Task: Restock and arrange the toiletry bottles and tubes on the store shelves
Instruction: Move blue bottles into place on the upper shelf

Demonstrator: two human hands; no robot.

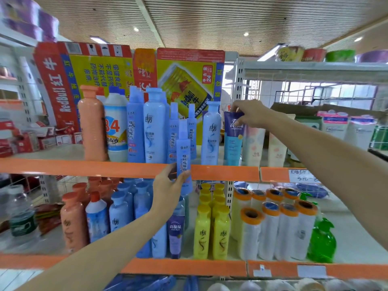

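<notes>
The left hand (168, 185) grasps a slim light-blue plastic spray bottle (183, 152) upright before the orange-edged upper shelf (84, 168); the right hand (249, 112) pinches a purple-and-teal tube (232, 141) standing cap-down there.

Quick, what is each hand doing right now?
Left hand: grips a slim blue spray bottle by its lower part.
Right hand: pinches the top of a purple and blue tube.
</notes>
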